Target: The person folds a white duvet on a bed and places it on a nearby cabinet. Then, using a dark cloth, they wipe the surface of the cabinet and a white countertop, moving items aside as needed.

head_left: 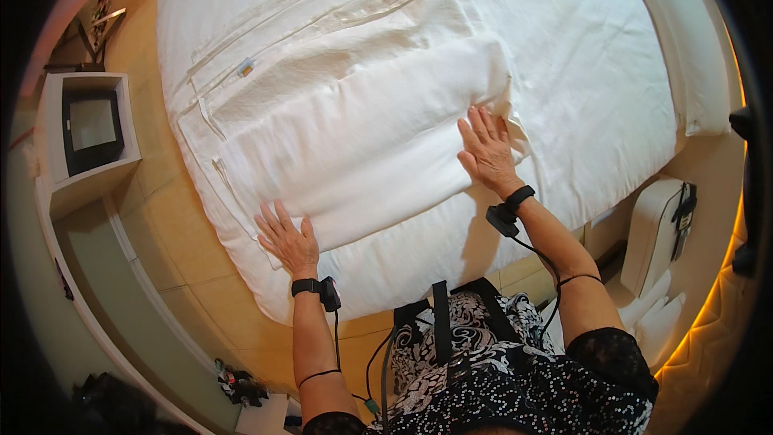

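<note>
A white bed cover (pixel 362 137) lies folded in layers on the white bed (pixel 580 72), its long folds slanting up to the right. At its near left corner my left hand (pixel 288 242) rests flat, palm down with the fingers spread. My right hand (pixel 489 151) lies flat at the near right end, where the cloth is creased and bunched beside the fingers. Neither hand grips anything. Towards the far left of the cover, a small blue-and-yellow label (pixel 245 68) and thin fabric strips show along the layered edges.
A white pillow (pixel 699 56) lies at the bed's right end. To the left stands a white cabinet (pixel 133 125) holding a black-framed box. A pale case (pixel 654 234) stands to the right of the bed. Thin cables (pixel 336 346) hang from the bands on my wrists.
</note>
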`<control>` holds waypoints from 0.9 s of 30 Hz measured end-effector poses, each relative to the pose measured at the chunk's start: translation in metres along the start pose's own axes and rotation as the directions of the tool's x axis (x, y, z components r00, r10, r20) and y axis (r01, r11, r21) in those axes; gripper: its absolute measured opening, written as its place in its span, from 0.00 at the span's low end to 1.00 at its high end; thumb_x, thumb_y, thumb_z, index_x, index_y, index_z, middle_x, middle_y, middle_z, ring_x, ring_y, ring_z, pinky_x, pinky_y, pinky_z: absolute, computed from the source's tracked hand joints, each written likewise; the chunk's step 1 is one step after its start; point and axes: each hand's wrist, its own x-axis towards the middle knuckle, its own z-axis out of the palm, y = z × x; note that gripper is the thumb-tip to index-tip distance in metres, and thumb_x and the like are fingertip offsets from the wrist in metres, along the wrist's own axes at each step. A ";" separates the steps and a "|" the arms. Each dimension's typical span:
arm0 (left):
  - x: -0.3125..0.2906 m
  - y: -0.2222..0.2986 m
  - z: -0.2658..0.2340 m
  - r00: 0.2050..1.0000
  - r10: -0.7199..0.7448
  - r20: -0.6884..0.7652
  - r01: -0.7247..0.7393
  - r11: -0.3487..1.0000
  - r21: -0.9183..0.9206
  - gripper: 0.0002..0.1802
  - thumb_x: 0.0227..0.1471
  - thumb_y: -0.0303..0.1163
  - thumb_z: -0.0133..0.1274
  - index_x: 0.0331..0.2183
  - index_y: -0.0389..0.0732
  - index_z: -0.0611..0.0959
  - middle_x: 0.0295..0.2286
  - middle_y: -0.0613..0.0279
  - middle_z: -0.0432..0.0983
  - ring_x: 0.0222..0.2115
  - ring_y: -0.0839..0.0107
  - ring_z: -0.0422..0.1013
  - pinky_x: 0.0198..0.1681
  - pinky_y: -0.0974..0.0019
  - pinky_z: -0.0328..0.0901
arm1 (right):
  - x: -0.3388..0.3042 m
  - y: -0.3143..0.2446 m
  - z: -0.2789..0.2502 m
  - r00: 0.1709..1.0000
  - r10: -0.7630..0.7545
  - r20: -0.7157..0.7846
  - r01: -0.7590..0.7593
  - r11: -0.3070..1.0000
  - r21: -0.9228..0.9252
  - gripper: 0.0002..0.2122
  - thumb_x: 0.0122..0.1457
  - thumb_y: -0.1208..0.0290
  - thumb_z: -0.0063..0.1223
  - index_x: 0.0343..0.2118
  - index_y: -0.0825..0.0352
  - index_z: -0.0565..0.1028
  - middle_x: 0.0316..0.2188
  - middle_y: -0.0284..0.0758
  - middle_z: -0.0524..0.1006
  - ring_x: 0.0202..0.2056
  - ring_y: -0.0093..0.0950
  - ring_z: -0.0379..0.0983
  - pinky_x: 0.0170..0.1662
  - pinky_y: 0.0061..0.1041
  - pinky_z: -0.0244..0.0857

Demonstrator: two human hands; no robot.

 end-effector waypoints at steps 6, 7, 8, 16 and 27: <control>-0.001 -0.004 0.000 0.998 -0.045 0.032 0.045 0.999 -0.003 0.39 0.50 0.46 0.50 0.60 0.43 0.57 0.62 0.49 0.43 0.62 0.47 0.39 0.59 0.40 0.38 | 0.012 0.019 -0.005 0.999 0.018 0.045 -0.017 1.000 -0.026 0.29 0.51 0.61 0.50 0.58 0.61 0.62 0.63 0.39 0.54 0.65 0.37 0.44 0.63 0.48 0.35; -0.001 -0.003 0.001 0.998 -0.045 0.038 0.046 0.999 -0.015 0.39 0.50 0.46 0.49 0.60 0.42 0.57 0.62 0.48 0.43 0.62 0.47 0.38 0.59 0.40 0.38 | 0.020 0.021 -0.012 0.998 0.028 0.061 -0.025 0.999 -0.047 0.29 0.51 0.63 0.49 0.58 0.63 0.62 0.62 0.40 0.54 0.65 0.39 0.44 0.63 0.47 0.34; -0.002 -0.003 0.003 0.998 -0.046 0.043 0.047 0.999 -0.027 0.40 0.50 0.47 0.49 0.60 0.41 0.57 0.61 0.47 0.43 0.62 0.46 0.38 0.59 0.40 0.37 | 0.027 0.026 -0.012 0.998 0.048 0.027 -0.047 0.998 -0.044 0.29 0.51 0.64 0.49 0.58 0.64 0.61 0.63 0.41 0.54 0.65 0.40 0.44 0.63 0.48 0.34; -0.004 -0.007 0.022 0.999 0.004 -0.044 -0.008 0.995 -0.100 0.38 0.54 0.52 0.40 0.59 0.40 0.57 0.61 0.46 0.43 0.62 0.44 0.38 0.59 0.39 0.36 | 0.075 0.091 -0.002 0.974 0.225 -0.033 -0.227 0.970 -0.086 0.28 0.57 0.68 0.40 0.62 0.63 0.54 0.65 0.42 0.47 0.66 0.38 0.38 0.64 0.44 0.28; 0.001 -0.006 0.020 0.999 0.004 -0.052 -0.009 0.997 -0.081 0.38 0.53 0.50 0.42 0.60 0.41 0.56 0.62 0.47 0.42 0.62 0.46 0.37 0.59 0.40 0.36 | 0.081 0.091 -0.007 0.976 0.218 0.000 -0.218 0.976 -0.022 0.27 0.61 0.63 0.36 0.63 0.59 0.52 0.65 0.41 0.46 0.66 0.37 0.36 0.64 0.47 0.27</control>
